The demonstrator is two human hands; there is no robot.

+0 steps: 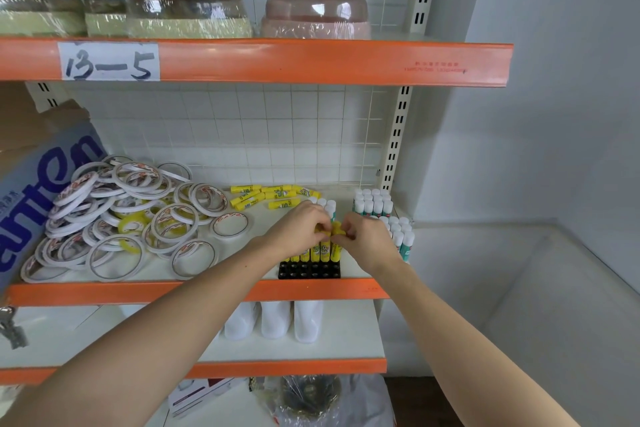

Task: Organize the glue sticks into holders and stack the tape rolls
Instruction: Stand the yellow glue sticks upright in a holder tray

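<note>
While both hands meet over the black holder (309, 270) at the shelf's (207, 291) front edge, the left hand (300, 222) pinches the tops of yellow glue sticks (320, 251) standing in it, and the right hand (364, 234) curls its fingers around one stick just beside. Front holder slots lie directly below the hands. Loose yellow sticks (273, 196) lie behind the left hand. Tape rolls (128, 215) sit heaped well left. White-capped sticks (374, 203) stand right of the hands.
</note>
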